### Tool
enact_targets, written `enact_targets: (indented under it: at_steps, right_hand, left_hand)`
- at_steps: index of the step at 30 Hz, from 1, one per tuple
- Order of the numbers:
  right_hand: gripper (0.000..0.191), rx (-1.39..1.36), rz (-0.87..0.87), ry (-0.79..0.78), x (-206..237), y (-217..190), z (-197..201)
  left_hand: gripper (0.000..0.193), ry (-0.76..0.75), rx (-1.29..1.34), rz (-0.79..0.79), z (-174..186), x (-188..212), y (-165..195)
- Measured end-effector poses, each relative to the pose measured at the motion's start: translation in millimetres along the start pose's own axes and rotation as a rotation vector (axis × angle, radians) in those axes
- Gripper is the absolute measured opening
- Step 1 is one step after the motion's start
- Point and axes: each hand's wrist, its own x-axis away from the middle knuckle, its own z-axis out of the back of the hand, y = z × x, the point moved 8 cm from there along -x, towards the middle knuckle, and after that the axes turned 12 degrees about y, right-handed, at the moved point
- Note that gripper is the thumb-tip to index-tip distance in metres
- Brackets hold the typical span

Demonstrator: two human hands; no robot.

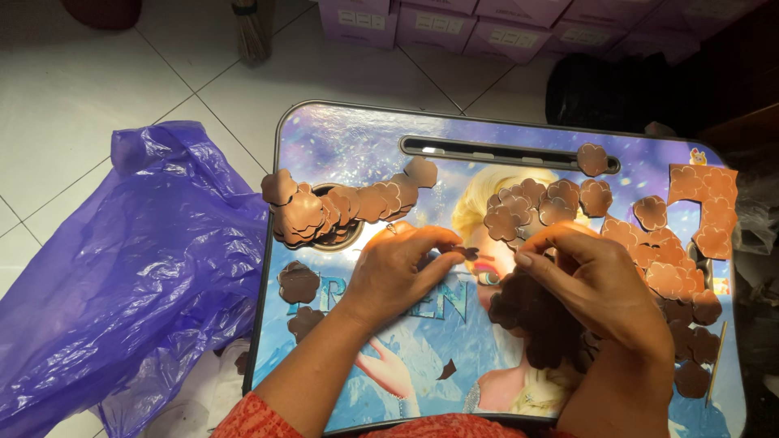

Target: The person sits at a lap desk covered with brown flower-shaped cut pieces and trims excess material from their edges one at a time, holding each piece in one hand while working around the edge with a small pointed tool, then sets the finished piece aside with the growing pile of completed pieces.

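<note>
At the far left we see a purple bag (122, 268) crumpled on the tiled floor (73, 89), touching the left edge of the table (357, 138). The table is a small lap tray with a printed cartoon picture on top and a long dark slot (495, 152) near its far edge.

On the table's left part lies a pile of brown flowers (341, 207), flat flower-shaped cutouts that overlap in a row over a round cup hole. Two more single cutouts (299, 282) lie nearer us by the left rim.

Our left hand (398, 272) rests on the table just below that pile, fingers drawn together, thumb and forefinger pinching a small dark piece (468, 252) at the middle of the table. Our right hand (592, 280) meets it from the other side; its fingers curl inward with thumb and fingertips close to the same piece, though we cannot tell whether they actually grip it. Under the right hand sits a dark cluster (527, 312) of cutouts, touching the palm.

Beyond the hands, a second heap (535, 207) lies at centre, and a single cutout (592, 159) overlaps the slot. Further right, more flowers spread down the table's right side beside a brown sheet (704, 211) with flower shapes marked on it.

Past the table, lilac boxes (438, 24) stand on the floor.
</note>
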Motion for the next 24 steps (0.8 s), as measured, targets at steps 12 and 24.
enact_targets:
  at_steps: [12,24]
  right_hand:
    - [0.021,0.003,0.033,-0.026,-1,-13,-46]
    - [0.023,-0.01,0.109,0.089,-3,-18,-38]
  left_hand:
    - [0.035,0.266,-0.309,-0.328,22,-1,19]
    - [0.043,0.317,-0.468,-0.198,41,-19,-6]
